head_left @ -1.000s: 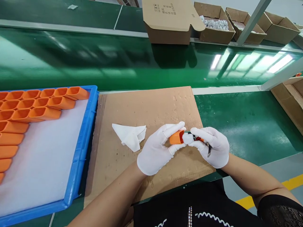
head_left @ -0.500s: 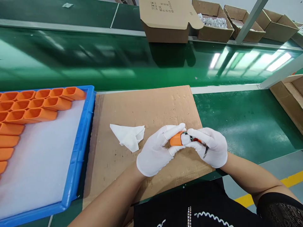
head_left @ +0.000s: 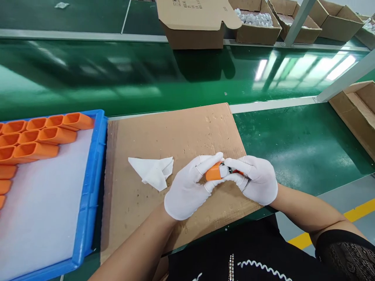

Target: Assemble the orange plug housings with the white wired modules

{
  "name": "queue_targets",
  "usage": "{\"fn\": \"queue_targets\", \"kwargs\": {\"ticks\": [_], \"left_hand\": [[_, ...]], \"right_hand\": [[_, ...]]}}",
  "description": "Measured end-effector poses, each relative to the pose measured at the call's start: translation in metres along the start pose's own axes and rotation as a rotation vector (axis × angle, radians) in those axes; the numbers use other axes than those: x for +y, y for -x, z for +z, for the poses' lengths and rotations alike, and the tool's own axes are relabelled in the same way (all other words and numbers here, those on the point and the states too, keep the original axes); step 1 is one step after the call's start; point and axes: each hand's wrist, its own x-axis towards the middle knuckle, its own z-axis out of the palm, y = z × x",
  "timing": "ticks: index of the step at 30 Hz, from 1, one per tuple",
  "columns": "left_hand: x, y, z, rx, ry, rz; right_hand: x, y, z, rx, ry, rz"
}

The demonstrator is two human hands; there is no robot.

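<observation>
Across the green worktop [head_left: 293, 144], a cardboard sheet [head_left: 164, 136] is lying flat, with a blue tray [head_left: 91, 183] to its left carrying rows of orange sleeves [head_left: 35, 151]. Over the sheet, the gloved left hand [head_left: 189, 191] is gripping one orange sleeve [head_left: 213, 172], its fingers closing on the near and far sides; the gloved right hand [head_left: 258, 181] is pinching a white piece [head_left: 224, 171] with its fingers nearly together. Farther left, a white cloth [head_left: 155, 171] is lying folded. Since a second ago, the white piece has been moving from the edge of the sleeve's opening into it, and is now sitting partly inside. The insertion is seemingly progressing but remaining unfinished, as a dark part [head_left: 230, 170] is showing between the white piece and the right fingers.
</observation>
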Motion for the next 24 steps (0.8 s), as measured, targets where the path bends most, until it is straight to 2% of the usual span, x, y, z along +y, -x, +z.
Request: {"fn": "queue_targets", "kwargs": {"ticks": [4, 8, 16, 21, 24], "left_hand": [[0.0013, -0.0014, -0.0009, -0.006, -0.008, 0.005], [0.0, -0.001, 0.001, 0.015, 0.088, 0.007], [-0.0004, 0.0023, 0.0083, 0.093, 0.202, 0.006], [0.0008, 0.0011, 0.0067, 0.069, 0.152, 0.032], [0.0024, 0.0002, 0.0058, 0.076, 0.141, 0.024]], "right_hand": [[0.0001, 0.001, 0.0009, 0.017, -0.013, -0.008], [0.001, 0.0017, 0.0003, 0.038, -0.005, -0.056], [0.0018, 0.0037, -0.0003, 0.02, -0.02, -0.072], [0.0015, 0.0049, -0.0012, -0.043, 0.094, -0.114], [0.0008, 0.006, -0.0011, -0.081, 0.107, -0.087]]}}
